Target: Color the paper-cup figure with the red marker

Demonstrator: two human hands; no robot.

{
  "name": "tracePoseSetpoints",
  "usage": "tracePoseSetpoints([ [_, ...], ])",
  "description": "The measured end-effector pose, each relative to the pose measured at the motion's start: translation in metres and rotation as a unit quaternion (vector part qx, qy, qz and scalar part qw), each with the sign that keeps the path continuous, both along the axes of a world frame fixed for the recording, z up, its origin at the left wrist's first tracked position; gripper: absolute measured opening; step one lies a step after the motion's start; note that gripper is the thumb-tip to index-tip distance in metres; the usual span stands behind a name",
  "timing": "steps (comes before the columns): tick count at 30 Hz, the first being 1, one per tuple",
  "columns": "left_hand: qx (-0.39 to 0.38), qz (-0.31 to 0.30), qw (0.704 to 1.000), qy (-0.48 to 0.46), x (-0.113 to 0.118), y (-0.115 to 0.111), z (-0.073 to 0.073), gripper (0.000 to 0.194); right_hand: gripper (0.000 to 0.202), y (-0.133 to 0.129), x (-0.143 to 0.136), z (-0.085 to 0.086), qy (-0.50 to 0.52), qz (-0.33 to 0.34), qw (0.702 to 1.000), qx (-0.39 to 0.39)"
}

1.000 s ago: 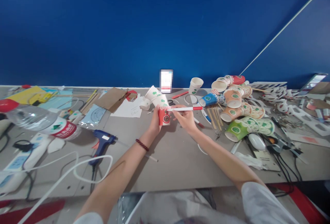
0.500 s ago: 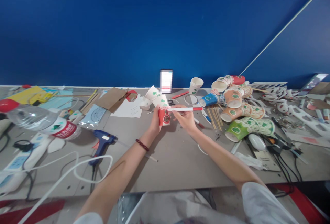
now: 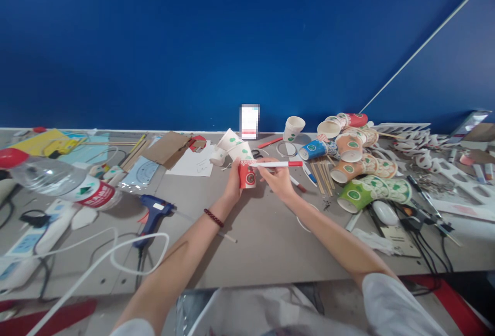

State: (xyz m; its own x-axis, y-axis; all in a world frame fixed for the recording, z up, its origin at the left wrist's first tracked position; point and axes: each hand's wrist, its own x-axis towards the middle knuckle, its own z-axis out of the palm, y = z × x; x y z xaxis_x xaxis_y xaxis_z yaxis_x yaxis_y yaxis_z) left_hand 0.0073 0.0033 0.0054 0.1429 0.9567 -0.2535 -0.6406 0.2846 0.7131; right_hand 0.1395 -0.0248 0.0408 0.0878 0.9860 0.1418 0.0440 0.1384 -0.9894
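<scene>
Closed around the left side of a red paper cup (image 3: pixel 247 175) is my left hand (image 3: pixel 232 182). The cup is tilted, and its round emblem faces me. My right hand (image 3: pixel 277 177) pinches a white marker with a red end (image 3: pixel 288 163), held nearly level with the red end pointing right. The marker's other end is at the cup's upper right edge; whether the tip touches cannot be made out. Just behind the red cup are white paper cups with green leaf prints (image 3: pixel 240 151), partly hidden by it.
A blue glue gun (image 3: pixel 154 214), a bottle (image 3: pixel 69 181) and a power strip (image 3: pixel 38 240) lie at the left. Several stacked paper cups (image 3: pixel 358 195) and wooden sticks (image 3: pixel 322 177) are at the right. A phone (image 3: pixel 249 121) leans against the blue wall.
Almost nothing differs. The red cup and the marker have shifted very slightly in my hands, which keep the same grip.
</scene>
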Motion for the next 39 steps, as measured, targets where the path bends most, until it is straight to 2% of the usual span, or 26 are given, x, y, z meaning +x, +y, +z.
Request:
tracePoseSetpoints([
  [8, 0.033, -0.026, 0.999, 0.004, 0.000, -0.003, 0.006, 0.051, 0.015, 0.000, 0.001, 0.000, 0.007, 0.005, 1.000, -0.013],
  [14, -0.007, -0.005, 1.000, 0.003, 0.000, -0.002, 0.006, 0.047, 0.024, -0.001, 0.000, 0.001, 0.009, 0.004, 1.000, -0.001],
  [21, -0.005, 0.004, 1.000, 0.004, 0.000, -0.003, 0.006, 0.046, 0.026, -0.001, 0.001, 0.000, 0.004, 0.003, 1.000, 0.003],
  [29, 0.002, -0.014, 1.000, 0.002, 0.001, -0.004, 0.012, 0.049, 0.014, 0.000, 0.001, 0.001, 0.016, 0.011, 1.000, -0.006],
  [36, -0.017, 0.012, 1.000, -0.007, 0.001, -0.004, 0.013, 0.042, 0.027, 0.000, 0.001, 0.000, 0.011, -0.002, 1.000, 0.000],
  [39, -0.011, 0.010, 1.000, -0.009, 0.002, -0.004, 0.014, 0.041, 0.025, 0.000, 0.001, 0.000, 0.011, 0.001, 1.000, 0.002],
])
